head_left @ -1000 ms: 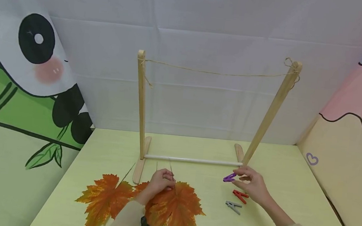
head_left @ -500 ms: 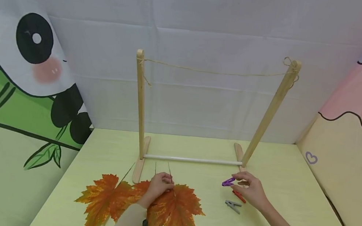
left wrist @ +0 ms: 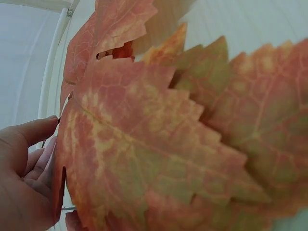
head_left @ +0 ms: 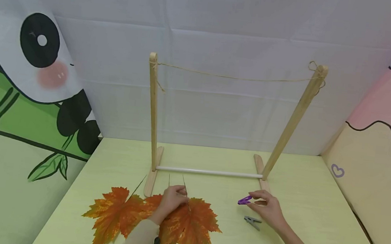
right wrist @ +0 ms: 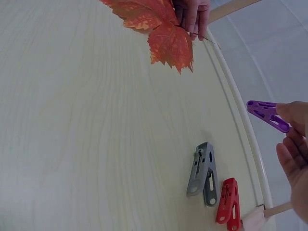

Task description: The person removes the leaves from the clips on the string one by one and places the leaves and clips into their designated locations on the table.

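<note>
My left hand point(head_left: 172, 200) pinches the thin stem of an orange-red maple leaf point(head_left: 189, 226), just above where the blade begins. In the left wrist view this leaf point(left wrist: 130, 130) fills much of the picture, with the thumb at its stem. My right hand point(head_left: 271, 211) holds a purple clothespin point(head_left: 244, 200) by one end between thumb and fingers, raised off the table. A grey clothespin point(head_left: 252, 222) lies below that hand. Beside it in the right wrist view is a red clothespin point(right wrist: 228, 204), hidden by the hand in the head view.
Behind the hands stands a wooden frame with a left post point(head_left: 152, 113), a right post point(head_left: 295, 122) and a white bottom rod point(head_left: 208, 172). Twine point(head_left: 221, 76) spans the post tops. More maple leaves point(head_left: 114, 217) lie left on the pale table point(head_left: 294, 168).
My right hand has moved slightly down and left with the purple clothespin, and now covers the red clothespin in the head view. My left hand has lowered a little, still pinching the stem.
</note>
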`<control>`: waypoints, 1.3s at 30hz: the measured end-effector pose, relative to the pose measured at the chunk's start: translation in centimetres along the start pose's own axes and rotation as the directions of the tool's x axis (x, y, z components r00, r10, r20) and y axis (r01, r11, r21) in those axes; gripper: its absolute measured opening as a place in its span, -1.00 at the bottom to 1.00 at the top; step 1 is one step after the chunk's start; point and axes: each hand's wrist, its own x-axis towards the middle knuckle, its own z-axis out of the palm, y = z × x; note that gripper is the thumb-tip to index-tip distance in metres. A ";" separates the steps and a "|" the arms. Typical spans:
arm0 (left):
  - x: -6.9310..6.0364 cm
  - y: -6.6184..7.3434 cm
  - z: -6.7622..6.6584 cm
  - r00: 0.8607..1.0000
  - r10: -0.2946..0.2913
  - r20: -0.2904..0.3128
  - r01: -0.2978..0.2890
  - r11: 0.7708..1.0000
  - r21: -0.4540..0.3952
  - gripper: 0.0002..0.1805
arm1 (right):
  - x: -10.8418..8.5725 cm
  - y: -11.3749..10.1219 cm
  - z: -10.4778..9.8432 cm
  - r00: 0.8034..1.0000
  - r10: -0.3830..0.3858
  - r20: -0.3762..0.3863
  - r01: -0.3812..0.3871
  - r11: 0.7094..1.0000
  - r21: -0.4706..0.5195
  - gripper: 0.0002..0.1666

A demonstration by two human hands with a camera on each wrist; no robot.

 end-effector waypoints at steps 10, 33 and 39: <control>-0.1 0.7 -1.7 0.999 0.050 -0.002 -0.050 0.997 0.055 -0.53 | 0.0 1.1 1.5 0.989 0.133 -0.065 -0.134 0.991 -0.008 -0.63; -3.7 0.4 -5.5 0.992 0.081 0.095 -0.088 0.993 0.075 -0.68 | 0.1 2.4 4.9 0.992 0.098 -0.079 -0.109 0.983 -0.148 -0.67; -4.3 0.1 -6.0 0.996 0.052 0.077 -0.056 0.997 0.056 -0.68 | 0.1 3.4 5.3 0.994 0.104 -0.026 -0.107 0.945 -0.310 -0.70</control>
